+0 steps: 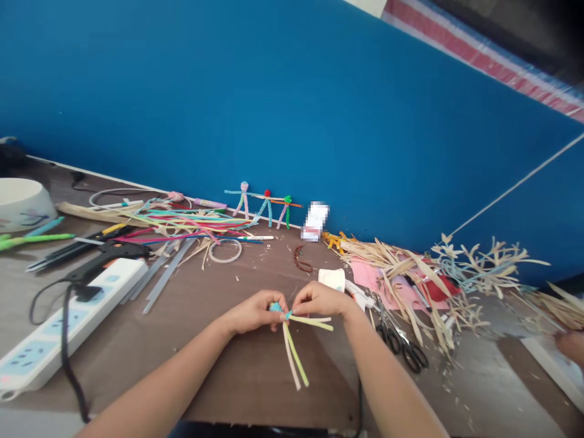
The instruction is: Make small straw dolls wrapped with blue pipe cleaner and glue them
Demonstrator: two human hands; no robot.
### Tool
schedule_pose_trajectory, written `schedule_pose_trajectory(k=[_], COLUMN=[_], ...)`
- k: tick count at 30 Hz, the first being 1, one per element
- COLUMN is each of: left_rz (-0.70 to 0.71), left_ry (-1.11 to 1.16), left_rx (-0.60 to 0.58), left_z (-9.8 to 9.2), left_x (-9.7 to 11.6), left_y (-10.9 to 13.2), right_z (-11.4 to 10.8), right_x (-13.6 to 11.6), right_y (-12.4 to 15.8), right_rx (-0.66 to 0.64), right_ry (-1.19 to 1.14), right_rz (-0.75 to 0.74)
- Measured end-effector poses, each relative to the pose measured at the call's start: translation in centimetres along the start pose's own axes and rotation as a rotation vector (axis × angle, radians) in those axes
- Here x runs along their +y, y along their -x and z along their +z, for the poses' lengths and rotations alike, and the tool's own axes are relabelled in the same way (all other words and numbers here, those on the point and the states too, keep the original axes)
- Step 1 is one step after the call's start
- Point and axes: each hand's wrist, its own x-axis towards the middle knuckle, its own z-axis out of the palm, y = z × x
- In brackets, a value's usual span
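My left hand (pixel 253 311) and my right hand (pixel 322 299) meet over the brown tabletop (pixel 219 377), their fingertips pinching a small blue fuzzy knot (pixel 275 307). Several pale and yellow-green pipe-cleaner strands (pixel 294 356) hang from it, and two more yellow-green strands (pixel 314 322) stick out to the right. My fingers hide part of the knot. A white paper scrap (pixel 332 279) lies just past my right hand.
Black-handled scissors (pixel 401 340) and dried palm strips (pixel 396 267) lie right. A white power strip (pixel 55 322), glue gun (pixel 109 252) and coloured strips (pixel 191 225) lie left. Pipe-cleaner figures (pixel 264 207) stand against the blue wall (pixel 274 97). Another person's hand (pixel 570 347) shows at the right edge.
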Motion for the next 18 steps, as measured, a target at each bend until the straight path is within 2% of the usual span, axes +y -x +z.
schedule_pose_trajectory(k=[1, 3, 6, 8, 11, 13, 15, 18], left_rz=[0.002, 0.024, 0.080, 0.104, 0.103, 0.094, 0.087, 0.086], left_ry=[0.054, 0.137, 0.201, 0.202, 0.130, 0.029, -0.088, -0.234], left_rx=[-0.002, 0.049, 0.209, 0.311, 0.431, 0.497, 0.536, 0.513], left_z=[0.1, 0.2, 0.3, 0.3, 0.3, 0.2, 0.2, 0.2], left_x=[-0.1, -0.4, -0.7, -0.7, -0.7, -0.7, -0.7, -0.7], left_y=[0.0, -0.2, -0.7, -1.0, -1.3, -1.3, -1.3, -1.1], right_z=[0.0, 0.6, 2.2, 3.4, 4.9, 5.6, 6.0, 5.9], right_x=[0.1, 0.4, 0.8, 0.7, -0.1, -1.1, -2.0, -3.4], right_y=[0.0, -0.1, -0.5, -0.6, -0.4, 0.0, 0.4, 0.9], right_rx=[-0.015, 0.036, 0.274, 0.439, 0.571, 0.599, 0.574, 0.515], right_ry=[-0.051, -0.143, -0.159, -0.023, 0.295, 0.521, 0.700, 0.854], right_rz=[-0.019, -0.021, 0.015, 0.015, -0.021, -0.017, 0.028, 0.108])
